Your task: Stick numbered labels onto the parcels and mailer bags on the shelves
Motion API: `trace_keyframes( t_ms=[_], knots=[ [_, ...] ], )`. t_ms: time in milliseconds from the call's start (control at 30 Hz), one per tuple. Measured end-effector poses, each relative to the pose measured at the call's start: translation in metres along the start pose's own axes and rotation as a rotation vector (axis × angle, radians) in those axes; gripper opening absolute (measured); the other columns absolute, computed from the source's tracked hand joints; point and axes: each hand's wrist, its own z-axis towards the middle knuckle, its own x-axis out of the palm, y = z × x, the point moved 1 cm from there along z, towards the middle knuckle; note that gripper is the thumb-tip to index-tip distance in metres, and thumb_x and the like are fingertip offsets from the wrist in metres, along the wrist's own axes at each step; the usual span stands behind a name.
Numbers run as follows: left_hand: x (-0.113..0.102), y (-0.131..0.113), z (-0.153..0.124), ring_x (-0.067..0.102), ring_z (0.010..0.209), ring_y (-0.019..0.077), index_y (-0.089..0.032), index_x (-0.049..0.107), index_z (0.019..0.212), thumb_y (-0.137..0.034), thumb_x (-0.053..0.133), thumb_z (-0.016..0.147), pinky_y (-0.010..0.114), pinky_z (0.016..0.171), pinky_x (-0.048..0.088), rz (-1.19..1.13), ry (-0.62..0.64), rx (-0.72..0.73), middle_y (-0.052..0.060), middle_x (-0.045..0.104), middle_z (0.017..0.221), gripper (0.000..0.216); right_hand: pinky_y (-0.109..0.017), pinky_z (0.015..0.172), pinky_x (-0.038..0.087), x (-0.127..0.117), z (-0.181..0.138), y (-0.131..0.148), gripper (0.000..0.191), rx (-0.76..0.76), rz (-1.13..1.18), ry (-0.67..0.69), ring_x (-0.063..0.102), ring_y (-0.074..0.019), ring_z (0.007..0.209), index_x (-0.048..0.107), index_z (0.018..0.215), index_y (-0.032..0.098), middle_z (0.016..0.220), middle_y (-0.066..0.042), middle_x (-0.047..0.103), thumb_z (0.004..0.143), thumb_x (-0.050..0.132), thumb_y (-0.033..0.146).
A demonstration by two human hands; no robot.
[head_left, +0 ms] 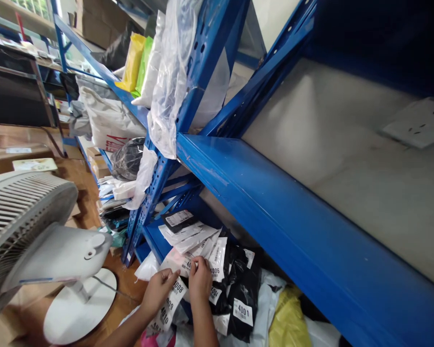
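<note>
Now, notes from the remote seat.
Left hand: my left hand (158, 288) rests on the white numbered label tags (171, 299) fanned on the low packets, thumb and fingers pinching the tag that reads 4008.
Right hand: my right hand (200, 282) sits just beside it, fingers curled and pressed onto the stack of white and black plastic mailer packets (202, 246), pinning one tag edge.
Where the packets are: on the bottom blue metal shelf (155, 238), spilling forward; the black bag tagged 4001 (243, 301) lies to the right, a yellow plastic bag (287, 320) beyond it.
Risk: the packets overlap loosely and look slick, so I judge a pull on one tag could slide the neighbours off the shelf lip.
Risk: tags curl over each other, so numbers may be misread.
Edges: the slanted blue shelf beam (275, 217) hangs close above the hands.
Open room: left side is tight, with the white pedestal fan (39, 231) near the left forearm; freer space lies toward me, above the wooden floor (126, 289).
</note>
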Motion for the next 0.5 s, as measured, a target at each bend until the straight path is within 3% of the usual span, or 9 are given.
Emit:
trace_keyframes(
  t_ms=[167,233,300,367,500],
  knots=[
    [-0.007,-0.003,-0.008,0.033,0.056,0.0126,-0.022,0.034,0.053,-0.074,0.047,0.065,0.026,0.057,0.031,-0.062,0.025,0.032,-0.005,0.033,0.053,0.054,-0.043,0.078,0.05,-0.005,-0.001,0.003,0.036,-0.045,-0.092,-0.121,0.062,-0.0332,0.095,0.063,0.113,0.018,0.116,-0.02,0.057,0.078,0.06,0.012],
    [-0.009,-0.006,-0.005,0.033,0.055,0.0123,-0.022,0.036,0.053,-0.073,0.049,0.064,0.025,0.056,0.031,-0.1,0.045,0.049,-0.005,0.033,0.053,0.054,-0.045,0.086,0.047,-0.009,0.001,0.005,0.029,-0.185,-0.086,-0.131,0.058,-0.0334,0.102,0.067,0.102,0.021,0.113,-0.016,0.059,0.074,0.064,0.011],
    [-0.011,-0.01,-0.001,0.033,0.055,0.0121,-0.021,0.037,0.053,-0.073,0.051,0.064,0.025,0.055,0.031,-0.125,0.067,0.064,-0.006,0.033,0.053,0.054,-0.044,0.088,0.046,-0.014,0.002,0.006,0.021,-0.329,-0.037,-0.046,0.058,-0.0304,0.098,0.07,0.089,0.022,0.097,-0.01,0.064,0.076,0.06,0.009],
    [-0.012,-0.016,0.002,0.036,0.056,0.0124,-0.021,0.041,0.056,-0.072,0.052,0.065,0.025,0.056,0.033,-0.145,0.085,0.077,-0.005,0.038,0.055,0.053,-0.043,0.086,0.046,-0.02,0.0,0.006,0.021,-0.384,0.08,0.006,0.059,-0.0272,0.093,0.069,0.085,0.022,0.088,-0.008,0.067,0.082,0.052,0.01],
    [-0.013,-0.028,-0.001,0.047,0.062,0.0148,-0.018,0.053,0.067,-0.065,0.053,0.071,0.025,0.062,0.04,-0.193,0.127,0.125,-0.002,0.054,0.064,0.047,-0.033,0.077,0.049,-0.025,-0.015,0.003,0.025,-0.296,0.483,0.067,0.062,-0.0224,0.092,0.065,0.101,0.02,0.1,-0.009,0.068,0.09,0.045,0.03]
  ],
)
